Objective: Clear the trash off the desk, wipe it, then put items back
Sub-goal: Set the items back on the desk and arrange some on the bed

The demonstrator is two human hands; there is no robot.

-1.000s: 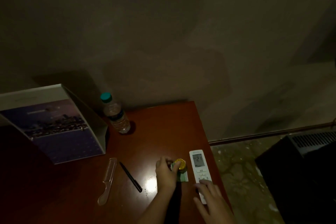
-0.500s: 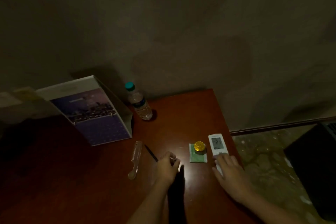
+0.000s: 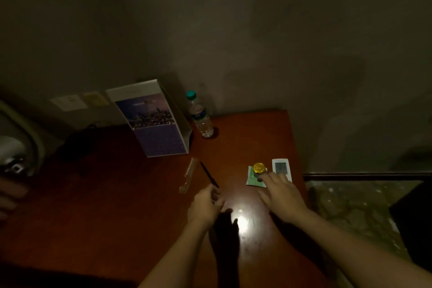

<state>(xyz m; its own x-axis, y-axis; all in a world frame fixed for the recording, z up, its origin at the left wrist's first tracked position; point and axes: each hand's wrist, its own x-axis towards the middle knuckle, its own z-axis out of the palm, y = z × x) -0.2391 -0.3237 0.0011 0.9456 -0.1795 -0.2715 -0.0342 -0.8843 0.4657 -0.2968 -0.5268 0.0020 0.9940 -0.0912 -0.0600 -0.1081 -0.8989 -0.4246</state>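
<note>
On the red-brown desk (image 3: 117, 206) lie a black pen (image 3: 207, 172) and, to its left, a translucent comb (image 3: 189, 174). My left hand (image 3: 205, 204) has its fingers curled at the pen's near end and pinches it; the pen still lies on the desk. Near the right edge a small jar with a yellow lid (image 3: 260, 168) stands on a green packet (image 3: 251, 180), beside a white remote (image 3: 281, 167). My right hand (image 3: 279, 192) lies spread over the remote's near half, its index fingertip touching the packet by the jar.
A standing calendar (image 3: 155, 128) and a water bottle with a teal cap (image 3: 201, 119) are at the back by the wall. A dark bundle (image 3: 77, 142) sits back left. The desk's right edge drops to a mottled floor (image 3: 350, 206).
The camera has swung left, showing more of the desk. My right hand slid left on the remote towards the jar and packet. My left hand stays at the pen's end.
</note>
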